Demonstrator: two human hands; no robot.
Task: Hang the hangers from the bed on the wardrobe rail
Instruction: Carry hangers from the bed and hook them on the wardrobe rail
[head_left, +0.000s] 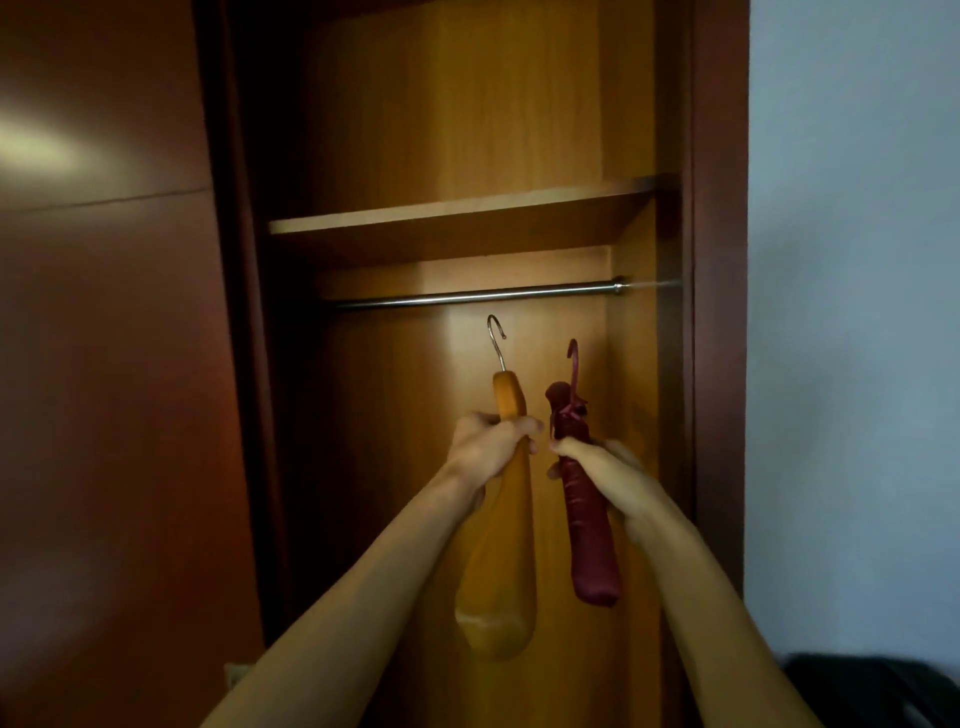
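both forearms reached up from the frame's bottom edge. left hand (488, 441) had fingers curled tight round the wooden hanger (501, 525), gripping it below the neck; its metal hook (496, 340) pointed up, just under the rail (478, 296), not touching. right hand (597, 467) gripped the maroon hanger (584, 514) w/ fingers wrapped round its padded arm, hook (573, 358) lower than the other, also clear of the rail. hangers sat side by side, apart, inside the open wardrobe (519, 104), shelf (457, 215) above the rail.
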